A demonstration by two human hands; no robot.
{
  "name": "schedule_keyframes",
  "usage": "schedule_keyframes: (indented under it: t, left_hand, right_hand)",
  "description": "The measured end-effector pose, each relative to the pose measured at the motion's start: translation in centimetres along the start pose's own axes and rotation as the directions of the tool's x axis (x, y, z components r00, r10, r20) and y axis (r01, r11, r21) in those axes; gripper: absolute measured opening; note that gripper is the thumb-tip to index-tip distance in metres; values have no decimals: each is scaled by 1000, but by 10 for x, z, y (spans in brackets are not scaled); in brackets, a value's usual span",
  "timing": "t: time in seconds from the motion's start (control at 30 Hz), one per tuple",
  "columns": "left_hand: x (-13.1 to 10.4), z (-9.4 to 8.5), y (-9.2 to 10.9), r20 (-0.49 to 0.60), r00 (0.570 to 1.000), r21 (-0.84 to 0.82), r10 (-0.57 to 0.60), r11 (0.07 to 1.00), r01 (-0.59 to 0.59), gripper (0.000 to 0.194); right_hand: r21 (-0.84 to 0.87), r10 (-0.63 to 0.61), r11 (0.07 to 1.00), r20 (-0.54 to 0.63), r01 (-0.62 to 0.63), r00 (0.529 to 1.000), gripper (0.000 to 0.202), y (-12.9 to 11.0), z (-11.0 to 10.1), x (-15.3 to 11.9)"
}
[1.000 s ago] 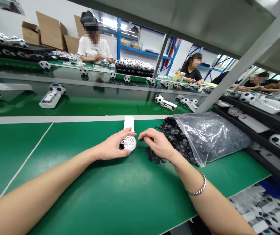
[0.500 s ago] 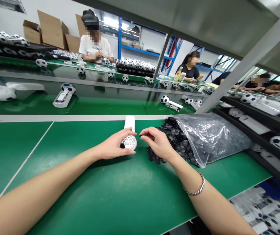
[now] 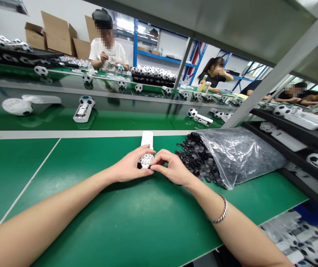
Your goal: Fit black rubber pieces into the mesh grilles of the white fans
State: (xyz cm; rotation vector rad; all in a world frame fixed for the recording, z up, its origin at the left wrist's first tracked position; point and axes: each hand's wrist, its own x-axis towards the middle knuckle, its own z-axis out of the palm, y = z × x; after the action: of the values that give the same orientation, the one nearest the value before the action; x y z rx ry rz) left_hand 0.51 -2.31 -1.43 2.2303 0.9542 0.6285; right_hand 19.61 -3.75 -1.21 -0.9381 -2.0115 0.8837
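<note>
My left hand [image 3: 133, 162] is closed around the round head of a white football-shaped device [image 3: 147, 160], its thumb and fingers on either side. The head has a lattice pattern with a black patch at its lower left, and its flat white handle [image 3: 147, 138] points away from me. At the right side of the head, my right hand [image 3: 170, 166] presses its pinched fingertips. The small black piece in that pinch is mostly hidden now. Beside the right hand lies a pile of black pieces [image 3: 200, 157], spilling from a clear plastic bag [image 3: 245, 155].
A dark green conveyor belt [image 3: 125, 120] beyond the white edge strip carries several football-shaped devices. Black trays [image 3: 289, 137] with more of them stand at the right. A slanted metal post [image 3: 272, 74] rises behind the bag. Co-workers sit across the line.
My right hand has moved left from beside the pile to the ball-shaped head, bringing the small black piece. The left hand stays put. Near devices on the belt have shifted right.
</note>
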Motion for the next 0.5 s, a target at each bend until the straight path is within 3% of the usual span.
schedule_keyframes:
  t: [0.2,0.5]
  left_hand:
    - [3,4,5,-53,998,-34,-30,999,28,48]
    - [2,6,4,-110,994,-83,-18,997,9,45]
  right_hand:
    - [103,108,989,19,-109,994,11,4,-3,5]
    - [90,281,954,47,-284,959,26,11,1,9]
